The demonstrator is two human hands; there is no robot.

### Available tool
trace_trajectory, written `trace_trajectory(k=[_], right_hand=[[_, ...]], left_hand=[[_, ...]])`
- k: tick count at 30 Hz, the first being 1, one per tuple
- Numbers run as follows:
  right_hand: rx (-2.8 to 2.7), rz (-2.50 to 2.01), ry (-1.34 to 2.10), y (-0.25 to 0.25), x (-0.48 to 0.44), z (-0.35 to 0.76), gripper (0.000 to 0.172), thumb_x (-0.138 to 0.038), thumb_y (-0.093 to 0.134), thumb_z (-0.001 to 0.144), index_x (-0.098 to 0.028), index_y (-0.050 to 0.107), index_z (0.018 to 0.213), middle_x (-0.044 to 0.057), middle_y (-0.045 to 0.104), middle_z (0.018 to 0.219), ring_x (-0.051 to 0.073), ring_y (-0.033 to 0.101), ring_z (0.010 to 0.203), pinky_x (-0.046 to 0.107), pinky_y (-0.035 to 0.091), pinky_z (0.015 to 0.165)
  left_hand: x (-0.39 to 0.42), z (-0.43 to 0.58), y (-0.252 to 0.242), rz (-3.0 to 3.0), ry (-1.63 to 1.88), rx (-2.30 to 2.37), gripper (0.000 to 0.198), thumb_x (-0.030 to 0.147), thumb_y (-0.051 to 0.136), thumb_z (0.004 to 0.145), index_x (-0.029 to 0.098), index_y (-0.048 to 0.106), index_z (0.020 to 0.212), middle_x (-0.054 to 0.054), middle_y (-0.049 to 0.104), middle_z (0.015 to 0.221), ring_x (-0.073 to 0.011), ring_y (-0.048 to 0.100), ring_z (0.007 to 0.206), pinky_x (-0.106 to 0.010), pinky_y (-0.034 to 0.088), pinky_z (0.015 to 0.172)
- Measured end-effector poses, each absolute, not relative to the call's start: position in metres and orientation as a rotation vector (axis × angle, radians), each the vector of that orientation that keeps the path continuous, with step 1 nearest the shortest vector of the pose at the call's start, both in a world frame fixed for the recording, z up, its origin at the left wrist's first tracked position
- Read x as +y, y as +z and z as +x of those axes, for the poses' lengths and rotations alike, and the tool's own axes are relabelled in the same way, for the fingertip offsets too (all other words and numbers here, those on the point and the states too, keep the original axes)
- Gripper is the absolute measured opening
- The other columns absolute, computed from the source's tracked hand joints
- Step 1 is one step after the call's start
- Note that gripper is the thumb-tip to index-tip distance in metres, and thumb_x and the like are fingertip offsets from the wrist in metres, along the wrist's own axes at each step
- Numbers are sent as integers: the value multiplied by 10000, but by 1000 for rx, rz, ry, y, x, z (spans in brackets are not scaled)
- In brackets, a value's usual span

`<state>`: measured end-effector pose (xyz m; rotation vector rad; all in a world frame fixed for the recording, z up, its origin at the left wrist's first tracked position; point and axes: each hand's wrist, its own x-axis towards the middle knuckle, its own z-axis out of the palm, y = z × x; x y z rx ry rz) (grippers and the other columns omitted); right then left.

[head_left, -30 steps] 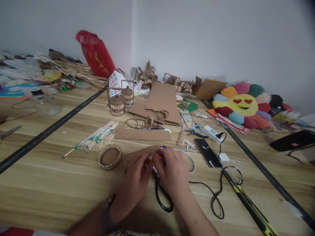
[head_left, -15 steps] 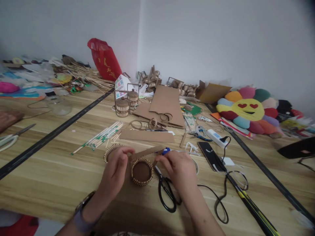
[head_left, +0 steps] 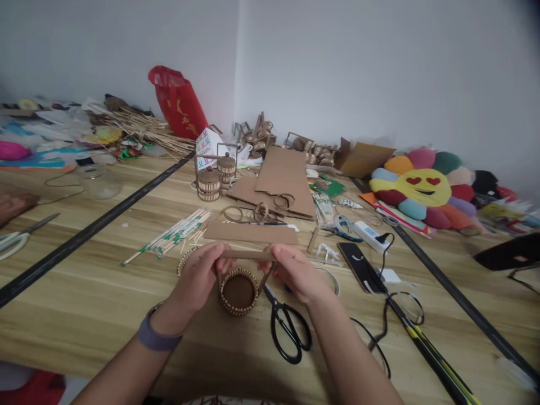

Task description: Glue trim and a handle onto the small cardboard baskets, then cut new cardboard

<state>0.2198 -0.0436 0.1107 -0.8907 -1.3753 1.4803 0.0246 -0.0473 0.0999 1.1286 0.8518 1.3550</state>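
Observation:
A folded brown cardboard strip [head_left: 247, 255] spans between my two hands, bent down at both ends like a handle. My left hand [head_left: 198, 278] pinches its left corner and my right hand [head_left: 295, 274] pinches the right one. Under the strip stands a small round basket [head_left: 238, 292] with a beaded-looking stick wall and a brown inside; the strip's bent ends come down on either side of it. Whether they are joined to it I cannot tell. A second round piece [head_left: 184, 261] of the same kind is partly hidden behind my left hand. Black-handled scissors [head_left: 290, 332] lie beside my right wrist.
Bundled sticks [head_left: 172, 236], a cardboard strip [head_left: 251, 232] and cardboard sheets [head_left: 282, 180] lie beyond my hands. Finished small baskets [head_left: 208, 184] stand further back. To the right are a phone [head_left: 360, 267], a power strip [head_left: 371, 235] and cables. Another person's hand [head_left: 17, 207] shows at far left.
My left hand has moved in and taken hold of the strip's left corner. The strip's top has gone from slanted to level, and my right hand has shifted slightly left.

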Motion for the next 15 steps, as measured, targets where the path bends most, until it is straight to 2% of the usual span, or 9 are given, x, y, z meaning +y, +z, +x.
trace_trajectory(k=[6, 11, 15], right_hand=[[-1249, -786, 1562, 113, -47, 209, 538, -709, 751, 702, -207, 598, 582, -10, 551, 573, 158, 502, 581, 302, 449, 643], [-1227, -798, 1513, 106, -46, 206, 571, -756, 736, 671, -220, 572, 562, -10, 510, 572, 168, 482, 599, 311, 438, 639], [-1157, -749, 1570, 94, -44, 208, 564, -748, 761, 653, -213, 584, 617, -16, 508, 582, 167, 483, 615, 307, 423, 657]], left_hand=[[-44, 28, 97, 995, 1402, 926, 375, 462, 616, 764, 240, 383, 571, 65, 342, 519, -125, 405, 528, -277, 483, 586], [-44, 30, 100, 997, 1404, 939, 412, 469, 615, 734, 248, 329, 536, 70, 309, 497, -122, 378, 505, -266, 455, 550], [-44, 24, 99, 1139, 1375, 981, 402, 469, 571, 800, 242, 392, 520, 39, 395, 508, -146, 431, 540, -277, 456, 593]])
